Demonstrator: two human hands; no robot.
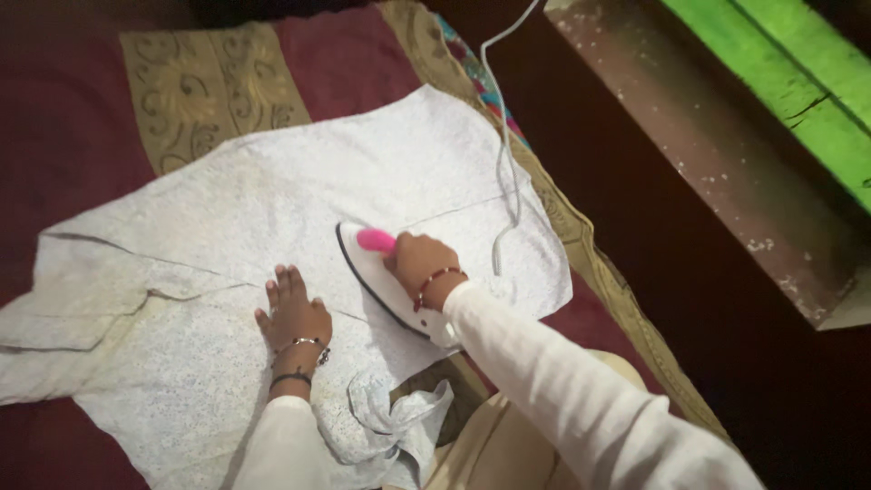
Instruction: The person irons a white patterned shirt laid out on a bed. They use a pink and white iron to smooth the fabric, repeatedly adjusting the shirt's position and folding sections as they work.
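Right hand [419, 261]: clenched around pink handle [376, 240] of white iron [381, 286]. Red bead bracelet [435, 279] at wrist; long white sleeve [562, 381] running down to lower right corner.

Iron: soleplate flat on pale speckled garment [272, 209], near middle of cloth, nose pointing toward upper left. White cord [504, 136] trailing from rear of iron, looping across right part of garment, leaving frame at top.

Left hand [292, 313]: released, palm down, fingers spread flat on garment just left of iron. Not touching iron. Metal bangle [308, 343] and dark band [290, 378] at wrist.

Garment: spread wide over maroon mat [345, 54] with tan patterned borders [209, 86]. Sleeve-like part extending to far left edge. Crumpled fold [399, 417] bunched at lower centre, beside left forearm.

Right of mat: dark floor [635, 200]. Upper right: speckled brownish ledge [726, 163], bright green surface [798, 82] behind it.

Lighting dim; print on garment possibly small dots, too fine to confirm. Cream fabric [508, 445] at bottom centre under right arm, perhaps the person's own clothing.
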